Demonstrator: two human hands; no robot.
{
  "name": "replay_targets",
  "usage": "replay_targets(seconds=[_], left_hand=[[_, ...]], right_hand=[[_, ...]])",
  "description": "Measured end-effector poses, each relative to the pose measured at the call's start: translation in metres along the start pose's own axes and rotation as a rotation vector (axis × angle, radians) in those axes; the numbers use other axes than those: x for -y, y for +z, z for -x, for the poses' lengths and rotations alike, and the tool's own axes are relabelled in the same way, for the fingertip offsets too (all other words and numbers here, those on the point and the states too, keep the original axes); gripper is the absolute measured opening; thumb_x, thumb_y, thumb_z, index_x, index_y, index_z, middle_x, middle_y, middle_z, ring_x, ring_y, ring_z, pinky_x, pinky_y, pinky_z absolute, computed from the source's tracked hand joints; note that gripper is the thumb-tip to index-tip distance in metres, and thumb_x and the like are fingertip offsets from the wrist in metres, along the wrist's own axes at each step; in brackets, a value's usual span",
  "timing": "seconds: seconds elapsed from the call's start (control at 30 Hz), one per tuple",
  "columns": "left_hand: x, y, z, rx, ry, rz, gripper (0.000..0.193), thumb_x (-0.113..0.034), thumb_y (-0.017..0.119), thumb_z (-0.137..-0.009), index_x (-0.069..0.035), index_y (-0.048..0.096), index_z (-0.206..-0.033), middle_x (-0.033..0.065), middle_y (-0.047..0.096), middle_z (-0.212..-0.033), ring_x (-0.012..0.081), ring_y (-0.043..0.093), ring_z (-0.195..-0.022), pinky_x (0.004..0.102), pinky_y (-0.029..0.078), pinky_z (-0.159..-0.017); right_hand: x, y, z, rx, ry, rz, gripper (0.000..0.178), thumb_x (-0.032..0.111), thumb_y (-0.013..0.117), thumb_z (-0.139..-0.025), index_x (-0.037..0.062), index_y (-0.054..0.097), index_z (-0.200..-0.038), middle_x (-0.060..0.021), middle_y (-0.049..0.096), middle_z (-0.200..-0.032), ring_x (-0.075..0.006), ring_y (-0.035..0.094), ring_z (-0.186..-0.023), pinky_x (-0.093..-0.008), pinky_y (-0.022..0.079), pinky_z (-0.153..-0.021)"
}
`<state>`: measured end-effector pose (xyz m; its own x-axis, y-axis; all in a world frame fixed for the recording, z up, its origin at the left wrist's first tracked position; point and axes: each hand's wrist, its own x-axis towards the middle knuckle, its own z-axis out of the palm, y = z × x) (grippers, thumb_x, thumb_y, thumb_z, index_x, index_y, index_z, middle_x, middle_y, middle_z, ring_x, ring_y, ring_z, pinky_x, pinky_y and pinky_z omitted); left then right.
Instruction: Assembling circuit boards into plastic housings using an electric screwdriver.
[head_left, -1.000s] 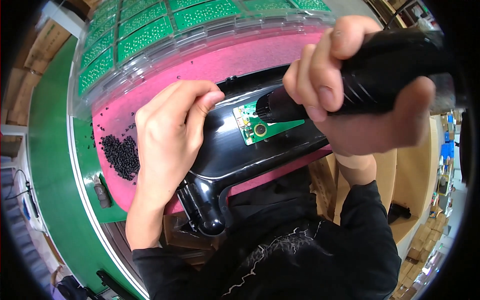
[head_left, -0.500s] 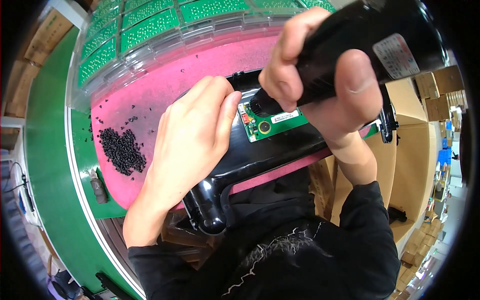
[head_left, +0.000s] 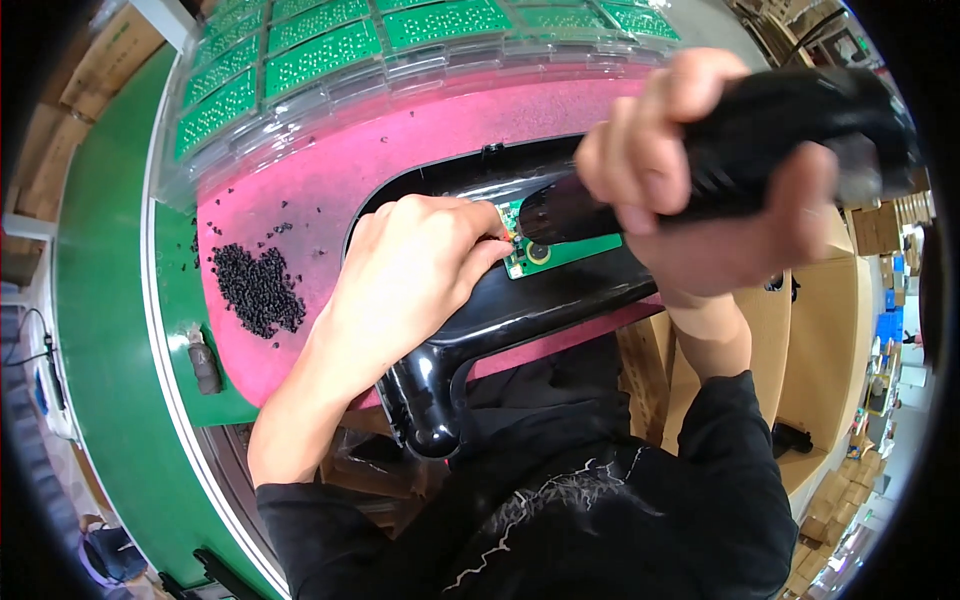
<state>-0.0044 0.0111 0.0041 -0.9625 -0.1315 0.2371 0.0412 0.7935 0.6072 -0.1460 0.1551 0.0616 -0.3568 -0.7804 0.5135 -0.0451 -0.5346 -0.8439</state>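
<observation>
My right hand (head_left: 700,250) grips a thick black powered screwdriver (head_left: 750,140), tilted with its tapered nose down to the left over a green circuit board (head_left: 590,246). The tip hides part of the board, so I cannot tell whether it touches. The board lies in a glossy black plastic housing (head_left: 540,295) with a rounded arm toward my body. My left hand (head_left: 410,260) rests over the housing's left part, thumb and forefinger pinched together at the board's left edge; whatever is between them is hidden.
The housing sits on a pink mat (head_left: 310,175) on a green table (head_left: 110,330). Small black screws (head_left: 258,290) lie heaped at left, near a dark grey wrapped object (head_left: 205,365). Clear trays (head_left: 330,95) of green boards stand behind. A cardboard box (head_left: 815,340) is at right.
My left fingers have moved right and down to the board's left edge. The right hand and screwdriver have shifted right, tilting flatter. The whole view has shifted slightly.
</observation>
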Motion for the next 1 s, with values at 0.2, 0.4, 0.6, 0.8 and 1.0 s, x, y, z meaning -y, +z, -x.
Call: replay_targets(seconds=[0.2,0.4,0.6,0.8,1.0], left_hand=[[-0.004,-0.001,-0.005,-0.077,0.146,0.038,0.012,-0.014,0.076,-0.079,-0.006,0.070,-0.086,0.0103,0.068,-0.077,0.0329,0.067,-0.070,0.0392,0.053,-0.061],[0.001,0.003,-0.003,-0.105,0.157,0.135,0.013,-0.013,0.078,-0.078,-0.006,0.071,-0.086,0.0091,0.071,-0.077,0.0284,0.067,-0.063,0.0363,0.052,-0.056],[0.001,0.005,-0.003,-0.077,0.139,0.200,0.009,-0.012,0.076,-0.080,-0.006,0.072,-0.085,0.0088,0.071,-0.077,0.0279,0.068,-0.066,0.0361,0.051,-0.059],[0.001,-0.003,-0.006,-0.027,0.223,0.122,0.008,-0.014,0.074,-0.082,-0.007,0.072,-0.087,0.0080,0.072,-0.079,0.0279,0.068,-0.067,0.0355,0.049,-0.061],[0.004,0.004,-0.004,-0.039,0.197,0.137,0.012,-0.017,0.074,-0.083,-0.006,0.072,-0.087,0.0085,0.071,-0.079,0.0303,0.069,-0.070,0.0374,0.053,-0.062]], right_hand=[[0.022,-0.004,0.001,0.124,-0.138,-0.057,0.067,0.071,0.055,-0.088,0.0100,0.054,-0.116,0.0040,0.057,-0.077,-0.0067,0.054,-0.060,-0.0260,0.043,-0.062],[0.024,-0.010,0.012,0.123,-0.126,-0.071,0.066,0.069,0.058,-0.088,0.0102,0.052,-0.117,0.0040,0.057,-0.078,-0.0073,0.055,-0.061,-0.0261,0.043,-0.063],[0.014,-0.030,0.033,0.041,-0.124,-0.094,0.066,0.070,0.058,-0.088,0.0108,0.051,-0.117,0.0042,0.057,-0.077,-0.0077,0.056,-0.061,-0.0263,0.044,-0.063],[0.026,-0.021,0.001,0.385,-0.147,-0.003,0.068,0.071,0.058,-0.087,0.0105,0.050,-0.117,0.0041,0.058,-0.078,-0.0077,0.057,-0.061,-0.0248,0.044,-0.059],[0.015,-0.012,0.014,0.221,-0.126,0.049,0.072,0.075,0.056,-0.086,0.0077,0.051,-0.111,0.0026,0.056,-0.069,-0.0081,0.051,-0.049,-0.0259,0.043,-0.052]])
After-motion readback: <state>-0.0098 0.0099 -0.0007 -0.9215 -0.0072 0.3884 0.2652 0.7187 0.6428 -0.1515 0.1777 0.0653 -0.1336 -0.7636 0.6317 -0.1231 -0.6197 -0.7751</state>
